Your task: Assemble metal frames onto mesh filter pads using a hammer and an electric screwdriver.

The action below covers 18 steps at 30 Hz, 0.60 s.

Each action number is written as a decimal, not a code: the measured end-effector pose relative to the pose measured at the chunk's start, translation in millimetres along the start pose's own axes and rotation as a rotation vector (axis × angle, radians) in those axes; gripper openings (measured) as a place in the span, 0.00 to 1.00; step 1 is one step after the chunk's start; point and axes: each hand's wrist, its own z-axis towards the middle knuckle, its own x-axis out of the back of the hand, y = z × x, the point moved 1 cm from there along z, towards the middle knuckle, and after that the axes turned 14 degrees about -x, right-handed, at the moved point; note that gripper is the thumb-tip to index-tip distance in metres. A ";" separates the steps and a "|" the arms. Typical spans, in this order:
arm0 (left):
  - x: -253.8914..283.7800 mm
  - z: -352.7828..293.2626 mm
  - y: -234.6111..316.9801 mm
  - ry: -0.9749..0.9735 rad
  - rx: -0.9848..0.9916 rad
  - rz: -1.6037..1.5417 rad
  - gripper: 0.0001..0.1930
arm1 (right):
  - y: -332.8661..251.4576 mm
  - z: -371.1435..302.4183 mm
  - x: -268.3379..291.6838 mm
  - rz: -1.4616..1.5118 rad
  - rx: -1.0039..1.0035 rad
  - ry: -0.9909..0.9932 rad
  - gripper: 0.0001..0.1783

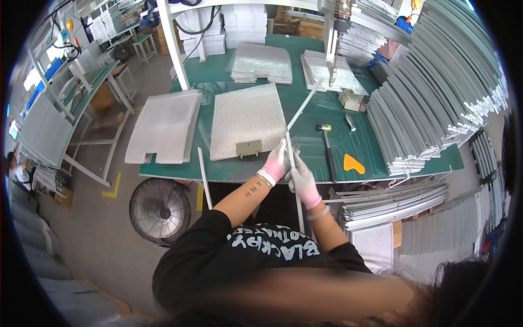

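Note:
My left hand [278, 161], in a white glove with a pink cuff, is closed round a thin pale metal strip [290, 147] near the table's front edge. Just below it on the same strip, my right hand [303, 181] grips too, gloved alike. At the top the strip meets another slanting length [305, 106] at an angle; its lower end runs down in front of my body. Left of my hands lies a silvery mesh panel [248, 114] with an olive notched block [249, 147] at its near edge. Another thin strip [203, 171] sticks out past the table edge.
On the green table [338, 150] lie a mallet [329, 155], a screwdriver [350, 122] and an orange scraper [353, 164]. Mesh panels [165, 125] are stacked at left. Tall stacked metal frames [430, 92] stand at right. A vertical tool [333, 60] hangs overhead. A floor fan [160, 211] stands below left.

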 end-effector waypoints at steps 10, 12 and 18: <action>-22.5 -72.2 56.3 -0.009 0.359 -0.125 0.25 | -43.2 104.7 24.3 -0.313 -0.091 0.002 0.15; 4.8 -89.2 104.0 -0.360 -0.078 0.325 0.25 | -34.1 110.7 26.1 -0.187 -0.134 -0.074 0.11; 107.6 -49.4 218.6 -0.100 -0.454 1.387 0.23 | -26.6 104.7 13.6 0.168 -0.212 -0.290 0.07</action>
